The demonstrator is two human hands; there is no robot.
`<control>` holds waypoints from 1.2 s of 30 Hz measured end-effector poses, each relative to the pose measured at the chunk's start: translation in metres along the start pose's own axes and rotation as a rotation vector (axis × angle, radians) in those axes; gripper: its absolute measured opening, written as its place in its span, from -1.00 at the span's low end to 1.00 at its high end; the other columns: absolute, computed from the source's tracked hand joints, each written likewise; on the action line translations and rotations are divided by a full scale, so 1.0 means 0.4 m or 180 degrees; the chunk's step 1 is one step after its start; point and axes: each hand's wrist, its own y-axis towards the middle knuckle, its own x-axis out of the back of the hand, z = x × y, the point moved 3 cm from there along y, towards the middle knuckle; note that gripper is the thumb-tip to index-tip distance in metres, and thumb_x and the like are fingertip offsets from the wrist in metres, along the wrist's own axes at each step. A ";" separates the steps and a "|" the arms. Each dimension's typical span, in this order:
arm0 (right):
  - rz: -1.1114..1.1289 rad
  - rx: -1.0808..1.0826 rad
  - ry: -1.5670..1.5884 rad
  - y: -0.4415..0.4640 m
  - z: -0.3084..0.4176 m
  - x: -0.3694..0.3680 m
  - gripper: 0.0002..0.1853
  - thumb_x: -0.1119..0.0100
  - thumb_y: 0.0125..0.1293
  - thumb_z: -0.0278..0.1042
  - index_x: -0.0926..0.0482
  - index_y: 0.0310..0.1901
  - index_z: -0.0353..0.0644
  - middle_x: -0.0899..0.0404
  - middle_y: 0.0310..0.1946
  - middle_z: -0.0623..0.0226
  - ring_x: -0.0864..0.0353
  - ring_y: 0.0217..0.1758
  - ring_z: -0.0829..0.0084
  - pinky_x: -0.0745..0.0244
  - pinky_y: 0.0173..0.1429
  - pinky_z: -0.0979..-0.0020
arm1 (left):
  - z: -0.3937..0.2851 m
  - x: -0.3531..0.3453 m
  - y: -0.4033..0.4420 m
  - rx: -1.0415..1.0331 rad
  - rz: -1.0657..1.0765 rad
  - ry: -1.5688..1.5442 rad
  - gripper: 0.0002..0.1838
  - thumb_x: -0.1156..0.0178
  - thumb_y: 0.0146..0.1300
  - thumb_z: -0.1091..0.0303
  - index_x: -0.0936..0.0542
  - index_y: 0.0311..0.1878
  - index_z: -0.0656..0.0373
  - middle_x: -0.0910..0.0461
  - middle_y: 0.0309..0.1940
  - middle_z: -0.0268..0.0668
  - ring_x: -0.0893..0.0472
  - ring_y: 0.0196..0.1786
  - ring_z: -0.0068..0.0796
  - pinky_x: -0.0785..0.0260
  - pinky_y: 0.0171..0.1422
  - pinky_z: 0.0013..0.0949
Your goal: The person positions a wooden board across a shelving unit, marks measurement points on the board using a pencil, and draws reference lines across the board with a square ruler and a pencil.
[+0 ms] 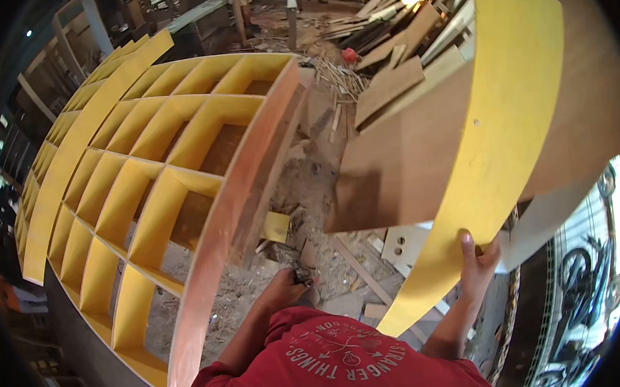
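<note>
My right hand [476,260] grips the edge of a long yellow board [493,115], its thumb lying on the yellow face. The board stands tilted, its top reaching the upper edge of the view and its lower end beside my red shirt. In front of my body, my left hand [286,288] is closed around something small and dark that I cannot make out. To the left lies a large shelf frame [159,171] with yellow compartments and a bare reddish wood side. A loose yellow board [97,135] rests across its top.
Brown plywood sheets [401,167] lean at the right, with scrap wood [414,38] piled behind. A small yellow offcut [276,226] and wood strips litter the dusty floor [249,300]. A motorcycle [578,276] stands beyond an opening at far right.
</note>
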 end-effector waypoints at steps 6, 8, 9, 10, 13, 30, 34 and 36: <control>-0.0532 0.0506 -0.0211 0.259 -0.062 -0.184 -0.50 -0.43 0.45 -0.37 -0.49 0.30 -0.38 -0.68 0.11 0.19 -0.65 0.13 0.42 -0.58 0.21 0.35 | -0.031 0.229 0.227 0.0082 -0.0051 -0.0273 -0.74 -0.47 0.39 0.20 -0.70 -0.19 0.22 -0.57 -0.44 -0.50 -0.43 -0.35 -0.68 -0.34 -0.27 -0.38; -0.0688 0.0627 -0.0128 0.355 -0.026 -0.178 -0.47 -0.45 0.44 -0.32 -0.50 0.31 -0.36 -0.68 0.12 0.17 -0.65 0.16 0.39 -0.57 0.25 0.32 | -0.066 0.279 0.297 -0.0061 -0.0156 -0.0452 -0.77 -0.45 0.41 0.23 -0.71 -0.19 0.22 -0.58 -0.43 -0.51 -0.45 -0.34 -0.68 -0.34 -0.27 -0.40; -0.0848 0.0870 0.0174 0.400 -0.011 -0.178 -0.46 -0.45 0.44 -0.31 -0.49 0.33 -0.36 -0.68 0.13 0.16 -0.66 0.17 0.36 -0.58 0.25 0.31 | -0.072 0.296 0.333 -0.0120 -0.0193 -0.0542 -0.79 -0.44 0.42 0.25 -0.71 -0.19 0.22 -0.59 -0.42 -0.51 -0.46 -0.34 -0.69 -0.35 -0.26 -0.40; -0.1005 0.1107 0.0472 0.447 0.004 -0.180 -0.45 -0.45 0.44 -0.29 -0.49 0.34 -0.35 -0.67 0.14 0.15 -0.67 0.17 0.33 -0.60 0.25 0.29 | -0.072 0.308 0.377 -0.0222 -0.0284 -0.0672 -0.75 -0.44 0.42 0.21 -0.71 -0.19 0.23 -0.58 -0.45 -0.49 -0.47 -0.35 -0.66 -0.36 -0.26 -0.38; -0.1744 0.1268 0.0677 0.584 0.061 -0.156 -0.40 -0.45 0.43 -0.22 -0.47 0.38 -0.33 -0.65 0.18 0.12 -0.65 0.21 0.24 -0.61 0.28 0.19 | -0.063 0.330 0.513 -0.0259 -0.0432 -0.0961 -0.72 -0.42 0.44 0.18 -0.72 -0.18 0.25 -0.59 -0.46 -0.46 -0.50 -0.34 -0.64 -0.40 -0.23 -0.35; -0.3436 0.1001 0.1304 1.506 -0.257 0.096 -0.25 -0.28 0.52 0.02 -0.35 0.49 -0.41 -0.40 0.42 -0.11 -0.43 0.45 -0.10 -0.39 0.52 -0.13 | -0.265 0.581 1.954 -0.0527 -0.1364 -0.1120 -0.18 -0.32 0.53 0.08 -0.23 0.63 0.35 -0.60 0.22 -0.13 -0.54 0.25 -0.38 -0.36 0.38 -0.30; -0.3618 0.1018 0.0492 1.628 -0.309 0.021 -0.29 -0.33 0.50 -0.04 -0.38 0.46 -0.41 -0.44 0.40 -0.04 -0.49 0.39 -0.04 -0.43 0.49 -0.08 | -0.337 0.656 2.245 -0.1012 -0.1619 -0.1235 -0.31 -0.38 0.47 0.04 -0.47 0.49 0.28 -0.72 0.06 -0.25 -0.66 -0.05 -0.45 -0.50 0.03 -0.36; -0.3635 0.0708 0.1237 1.681 -0.386 0.189 -0.40 -0.30 0.52 -0.15 -0.44 0.39 -0.42 -0.51 0.32 -0.03 -0.58 0.29 0.08 -0.50 0.43 0.00 | -0.467 0.697 2.300 -0.0899 -0.1462 -0.1361 -0.40 -0.39 0.45 0.02 -0.60 0.39 0.20 -0.76 -0.07 -0.38 -0.54 -0.30 -0.59 -0.37 -0.23 -0.40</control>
